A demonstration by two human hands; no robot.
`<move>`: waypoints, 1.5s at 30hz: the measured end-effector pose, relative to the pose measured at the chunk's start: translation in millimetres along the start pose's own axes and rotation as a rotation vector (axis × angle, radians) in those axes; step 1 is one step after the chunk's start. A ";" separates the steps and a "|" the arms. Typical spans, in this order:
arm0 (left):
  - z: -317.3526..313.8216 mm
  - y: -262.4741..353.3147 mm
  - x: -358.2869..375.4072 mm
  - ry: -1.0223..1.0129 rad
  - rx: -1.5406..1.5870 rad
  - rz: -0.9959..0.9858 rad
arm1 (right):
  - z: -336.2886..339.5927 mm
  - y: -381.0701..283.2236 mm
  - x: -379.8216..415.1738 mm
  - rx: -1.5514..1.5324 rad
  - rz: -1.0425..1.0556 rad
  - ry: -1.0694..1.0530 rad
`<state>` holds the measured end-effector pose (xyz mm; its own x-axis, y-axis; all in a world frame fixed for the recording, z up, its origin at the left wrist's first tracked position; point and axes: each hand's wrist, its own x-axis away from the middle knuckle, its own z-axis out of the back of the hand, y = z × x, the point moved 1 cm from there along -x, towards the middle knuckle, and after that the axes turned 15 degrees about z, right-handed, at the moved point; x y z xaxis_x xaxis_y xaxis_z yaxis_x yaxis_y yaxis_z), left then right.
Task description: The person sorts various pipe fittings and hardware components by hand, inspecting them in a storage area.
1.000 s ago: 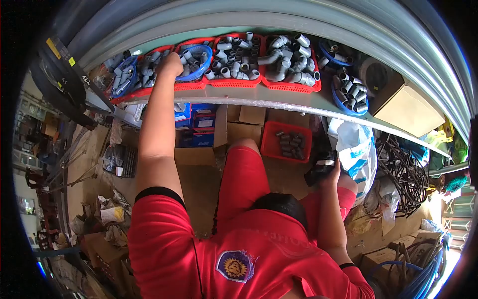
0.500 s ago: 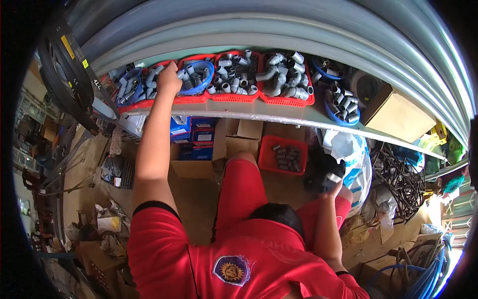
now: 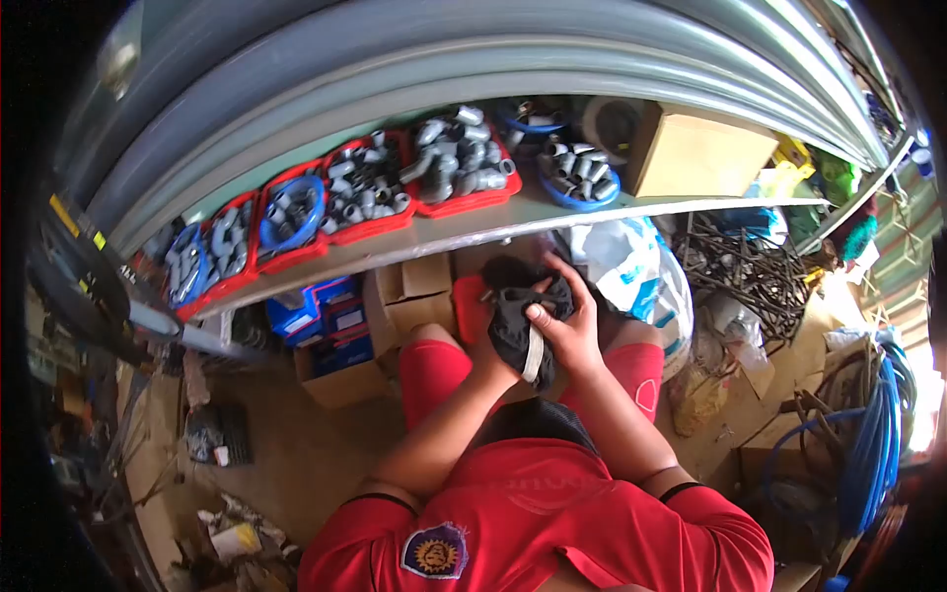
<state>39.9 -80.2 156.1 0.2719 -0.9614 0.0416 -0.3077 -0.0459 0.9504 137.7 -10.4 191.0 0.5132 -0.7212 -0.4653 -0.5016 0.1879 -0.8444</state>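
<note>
A black cloth item (image 3: pixel 513 326) with a pale strip is held in front of my knees. My right hand (image 3: pixel 577 321) is closed on its right side, with the thumb pressed on top. On its left side is my left hand (image 3: pixel 491 360), mostly hidden behind the black cloth, so its fingers cannot be made out. Beyond the hands, a red tray (image 3: pixel 470 311) on the floor is partly covered by them.
A shelf (image 3: pixel 395 242) holds red baskets (image 3: pixel 469 204) and blue baskets (image 3: pixel 582 202) of grey pipe fittings, plus a cardboard box (image 3: pixel 705 156). Below are blue boxes (image 3: pixel 345 318), an open carton (image 3: pixel 340 383) and a white-and-blue sack (image 3: pixel 631 261). Blue hose (image 3: pixel 873 454) lies right.
My left hand has left the shelf basket and come down to the black cloth item. My right hand has moved leftward with that item. The view has shifted right.
</note>
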 end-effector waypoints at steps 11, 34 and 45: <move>-31.5 55.6 26.7 0.201 -1.211 -0.323 | 20.1 -55.0 1.9 0.436 0.328 -0.126; -34.8 76.4 20.0 0.089 -0.548 -0.471 | 7.4 -68.5 -10.0 0.029 0.279 -0.066; -48.8 74.0 1.7 0.226 -0.444 -0.427 | 30.5 -80.5 -13.7 0.244 0.319 0.000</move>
<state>62.2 -72.0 241.5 0.4866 -0.8006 -0.3498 0.2626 -0.2478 0.9325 192.3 4.7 257.3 0.3585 -0.6007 -0.7146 -0.4558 0.5554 -0.6956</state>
